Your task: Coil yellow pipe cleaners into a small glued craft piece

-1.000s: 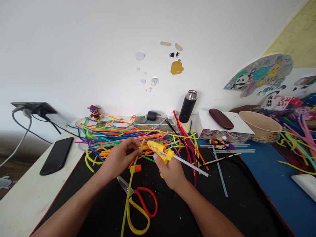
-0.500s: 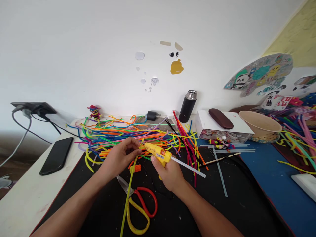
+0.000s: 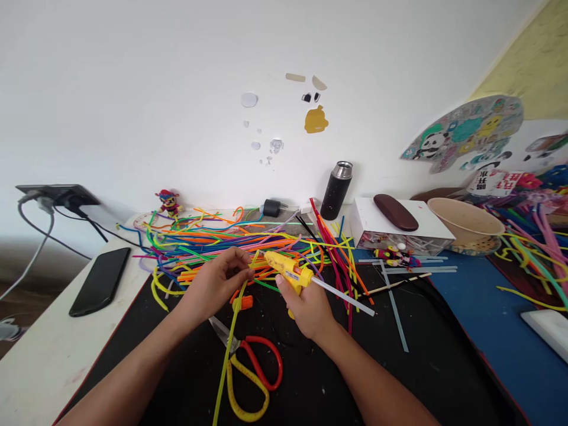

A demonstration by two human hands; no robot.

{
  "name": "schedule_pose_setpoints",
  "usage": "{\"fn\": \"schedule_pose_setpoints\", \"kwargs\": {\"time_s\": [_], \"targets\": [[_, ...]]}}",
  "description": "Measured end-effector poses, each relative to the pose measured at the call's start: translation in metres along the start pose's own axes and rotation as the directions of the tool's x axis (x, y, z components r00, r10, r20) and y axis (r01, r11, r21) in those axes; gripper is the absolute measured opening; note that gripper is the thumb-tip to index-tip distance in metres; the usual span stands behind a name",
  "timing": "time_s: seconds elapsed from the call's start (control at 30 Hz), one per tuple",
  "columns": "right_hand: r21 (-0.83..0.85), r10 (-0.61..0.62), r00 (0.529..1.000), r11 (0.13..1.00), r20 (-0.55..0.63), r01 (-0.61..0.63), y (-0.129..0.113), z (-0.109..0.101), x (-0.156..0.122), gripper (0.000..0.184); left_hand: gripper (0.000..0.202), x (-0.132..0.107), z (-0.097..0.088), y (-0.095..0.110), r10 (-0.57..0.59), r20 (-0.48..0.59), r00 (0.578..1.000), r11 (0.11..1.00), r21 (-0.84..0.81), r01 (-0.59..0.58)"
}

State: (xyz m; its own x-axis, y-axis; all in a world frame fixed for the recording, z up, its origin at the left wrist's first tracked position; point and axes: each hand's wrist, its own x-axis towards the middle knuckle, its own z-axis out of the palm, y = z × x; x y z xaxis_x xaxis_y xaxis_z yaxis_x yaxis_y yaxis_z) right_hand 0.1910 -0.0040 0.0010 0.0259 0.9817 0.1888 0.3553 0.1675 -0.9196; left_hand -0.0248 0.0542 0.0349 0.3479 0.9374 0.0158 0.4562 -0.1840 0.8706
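My left hand (image 3: pixel 216 285) pinches the top of a long yellow-green pipe cleaner (image 3: pixel 229 349) that runs down toward me. My right hand (image 3: pixel 307 309) grips a yellow hot glue gun (image 3: pixel 288 271) with a clear glue stick (image 3: pixel 346 297) poking out of its back. The gun's nozzle points left at the pinched end of the pipe cleaner, almost touching it. Both hands hover over a black mat (image 3: pixel 310 378). A small orange piece (image 3: pixel 244 303) lies just under my left hand.
A heap of coloured pipe cleaners (image 3: pixel 231 239) lies behind the hands. Red-and-yellow scissors (image 3: pixel 248 367) lie near me. A black phone (image 3: pixel 100 280) rests at the left. A flask (image 3: pixel 336 190), a white box (image 3: pixel 399 228), a bowl (image 3: pixel 464 220) and loose glue sticks (image 3: pixel 394 305) are at the right.
The glue gun shifted slightly left toward the pipe cleaner's tip and then back a little. My left hand has kept its pinch in the same place.
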Motion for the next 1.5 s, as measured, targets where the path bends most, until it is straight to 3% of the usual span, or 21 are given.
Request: {"fn": "schedule_pose_setpoints", "kwargs": {"time_s": [0.37, 0.63, 0.8, 1.5], "targets": [[0.036, -0.041, 0.997, 0.999, 0.060, 0.039, -0.004, 0.005, -0.001, 0.033, 0.027, 0.001, 0.000, 0.008, -0.019, 0.009, 1.000, 0.999, -0.032, 0.019], [0.047, -0.050, 0.999, 0.998, 0.001, 0.050, 0.002, 0.002, 0.001, 0.036, 0.027, 0.000, -0.001, -0.001, -0.013, 0.012, 1.000, 1.000, 0.000, 0.013], [0.064, -0.047, 0.999, 0.997, 0.025, 0.045, 0.002, 0.003, 0.001, 0.037, 0.027, 0.000, 0.000, 0.003, -0.017, -0.004, 1.000, 1.000, -0.014, 0.016], [-0.015, -0.028, 0.996, 0.999, 0.081, 0.029, -0.006, 0.004, 0.000, 0.035, 0.025, 0.003, -0.001, -0.003, -0.011, -0.005, 1.000, 0.999, -0.031, 0.011]]}}
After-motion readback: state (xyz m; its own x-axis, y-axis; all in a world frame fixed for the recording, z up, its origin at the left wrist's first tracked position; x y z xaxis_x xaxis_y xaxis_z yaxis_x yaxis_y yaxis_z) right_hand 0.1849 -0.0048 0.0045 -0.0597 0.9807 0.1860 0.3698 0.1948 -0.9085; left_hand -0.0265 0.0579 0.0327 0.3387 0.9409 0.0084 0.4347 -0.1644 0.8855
